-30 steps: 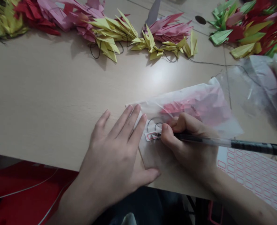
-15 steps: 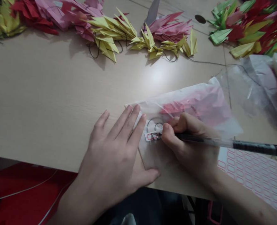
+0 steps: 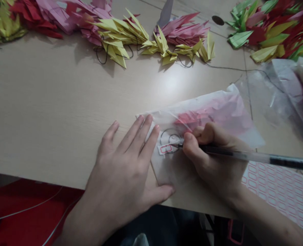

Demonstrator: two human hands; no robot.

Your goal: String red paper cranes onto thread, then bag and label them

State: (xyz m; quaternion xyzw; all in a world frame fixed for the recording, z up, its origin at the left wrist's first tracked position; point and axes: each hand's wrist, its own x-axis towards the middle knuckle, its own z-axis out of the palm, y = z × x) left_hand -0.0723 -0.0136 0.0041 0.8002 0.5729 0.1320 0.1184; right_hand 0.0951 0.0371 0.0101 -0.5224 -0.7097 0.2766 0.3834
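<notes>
A translucent plastic bag (image 3: 172,176) lies on the table near its front edge, with pink and red folded paper (image 3: 218,114) showing through it. On the bag is a small white label with a red border (image 3: 166,149), beside a printed round mark (image 3: 174,136). My left hand (image 3: 126,167) rests flat with fingers spread, its fingertips on the left side of the bag. In my right hand (image 3: 215,160) is a pen (image 3: 256,157), its tip at the label's right end. Faint dark writing shows on the label.
Strung folded paper pieces (image 3: 115,32) in yellow, pink and red run along the back. A green, red and yellow paper pile (image 3: 274,30) sits back right, above crumpled clear bags (image 3: 282,92). A sheet of red-bordered labels (image 3: 277,191) lies under my right forearm.
My right hand and the pen have moved a little to the right, so more of the label shows. My left hand stays in place on the bag.
</notes>
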